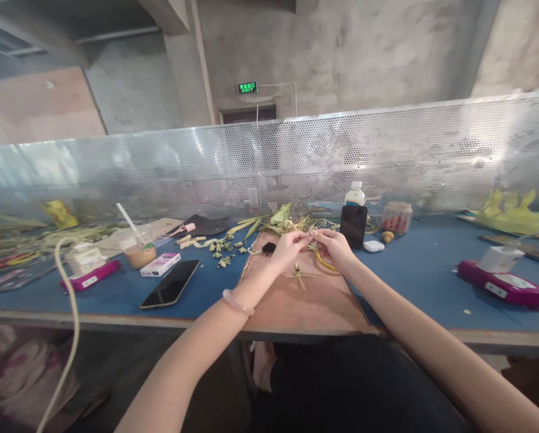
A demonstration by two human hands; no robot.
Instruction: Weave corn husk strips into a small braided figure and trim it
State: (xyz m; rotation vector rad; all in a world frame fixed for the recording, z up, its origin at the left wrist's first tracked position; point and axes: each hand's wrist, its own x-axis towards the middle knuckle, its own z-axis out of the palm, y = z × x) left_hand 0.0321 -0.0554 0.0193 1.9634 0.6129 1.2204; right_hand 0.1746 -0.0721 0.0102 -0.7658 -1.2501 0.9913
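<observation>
My left hand (293, 246) and my right hand (335, 245) meet in front of me, thumb and fingertips of each pinching a small pale piece (313, 233) between them. It sits over the far part of a reddish-brown wooden board (292, 310), and it is too small and blurred for me to tell its exact shape. A pale, translucent bangle (237, 302) circles my left wrist.

Below my fingers, a little straw-coloured knotted figure (299, 275) with thin arms lies on the board. A curved yellow handle (326, 263) shows just beside my right hand, and a small black object (268, 248) lies beyond my left wrist. Past my fingertips is a loose heap of pale green, dry-looking leaves (283, 219).

Farther out on the blue tabletop (414, 288), to the left, lie scattered small green curled bits (224, 248), a flat black phone (170, 284), a pink-and-white carton (160, 264) and a clear plastic cup (138, 254) of brown drink with a white straw. To the right, a dark upright phone (353, 225) stands before a white-capped bottle (355, 195), with a rounded white case (373, 246) near it. Beyond everything on the table runs a perforated silvery metal screen (296, 165).
</observation>
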